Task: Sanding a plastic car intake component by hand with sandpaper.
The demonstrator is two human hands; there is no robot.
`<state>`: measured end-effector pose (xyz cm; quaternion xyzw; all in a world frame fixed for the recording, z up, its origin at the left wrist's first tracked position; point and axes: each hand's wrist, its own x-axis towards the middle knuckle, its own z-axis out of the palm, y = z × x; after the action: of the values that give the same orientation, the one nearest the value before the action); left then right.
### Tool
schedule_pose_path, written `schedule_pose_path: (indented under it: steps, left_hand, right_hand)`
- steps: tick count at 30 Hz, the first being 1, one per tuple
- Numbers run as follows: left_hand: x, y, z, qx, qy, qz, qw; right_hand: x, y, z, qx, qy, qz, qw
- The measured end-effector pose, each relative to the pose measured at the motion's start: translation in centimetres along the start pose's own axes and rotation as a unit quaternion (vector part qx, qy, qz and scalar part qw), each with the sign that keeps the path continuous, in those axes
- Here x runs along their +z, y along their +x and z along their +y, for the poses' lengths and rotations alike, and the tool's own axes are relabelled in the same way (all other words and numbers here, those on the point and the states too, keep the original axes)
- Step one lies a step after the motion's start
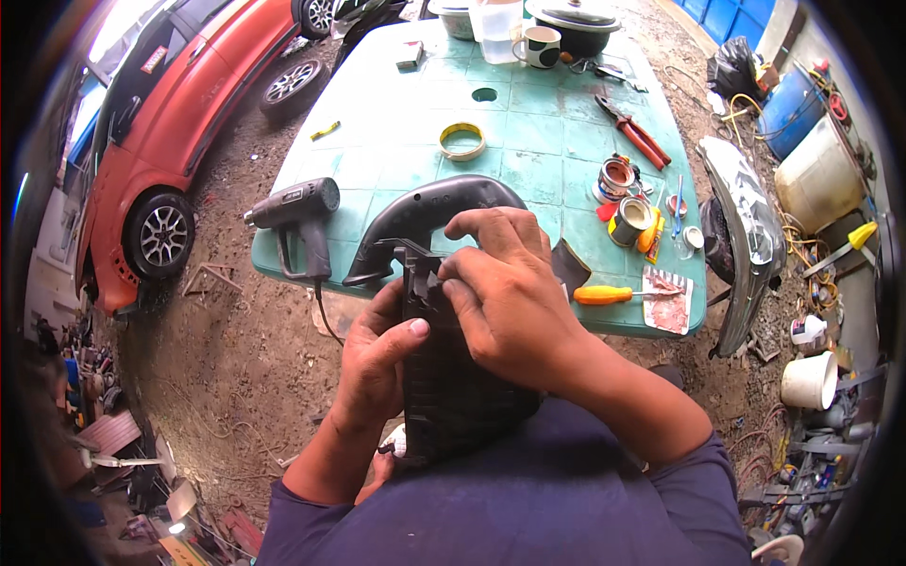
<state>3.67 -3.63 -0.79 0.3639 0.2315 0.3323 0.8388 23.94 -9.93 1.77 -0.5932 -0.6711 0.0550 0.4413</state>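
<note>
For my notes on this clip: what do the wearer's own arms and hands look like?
The left hand and right hand are both ungloved, with no ring, watch or bracelet to be seen. The forearms are bare too. The left sleeve and right sleeve are dark navy-purple, matching the shirt, with no visible markings.

The far right side of the black plastic piece (453, 377) is covered by the right grip (514, 297). Behind this same piece, some fingers of the left grip (370, 363) are hidden. At the far end, the clear jug (495, 33) and the red car (179, 123) are cut by the upper edge. At left, the heap (92, 382) is too blurred.
</note>
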Motion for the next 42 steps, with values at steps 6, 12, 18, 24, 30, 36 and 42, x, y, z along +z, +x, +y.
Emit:
schedule_pose_path:
  steps: [6, 12, 18, 24, 30, 36, 42]
  left_hand:
    - [0.4, 0.2, 0.2, 0.001, 0.009, -0.001, 1.000]
    - [0.5, 0.3, -0.1, 0.017, 0.019, -0.006, 1.000]
    - [0.1, 0.3, 0.4, -0.015, 0.000, -0.017, 1.000]
    - [-0.5, 0.6, 0.0, -0.018, -0.013, -0.034, 0.999]
    - [-0.7, 0.7, -0.1, -0.027, 0.016, -0.014, 0.999]
    - [-0.7, 0.6, -0.1, -0.021, 0.019, -0.029, 0.999]
    - [-0.5, 0.8, 0.3, -0.037, -0.037, -0.051, 0.997]
  right_hand:
    - [0.8, 0.2, 0.6, 0.027, 0.042, 0.022, 0.999]
    - [-0.1, 0.5, 1.1, 0.052, 0.076, -0.028, 0.995]
    - [-0.5, 0.5, 0.7, 0.073, 0.075, -0.022, 0.994]
    - [-0.1, 0.1, 0.5, 0.092, 0.087, -0.017, 0.992]
    - [-0.4, 0.5, 0.4, 0.090, 0.079, -0.002, 0.993]
    - [-0.3, 0.6, -0.2, 0.049, 0.018, 0.001, 0.999]
    - [0.2, 1.0, -0.5, 0.018, -0.029, 0.040, 0.999]
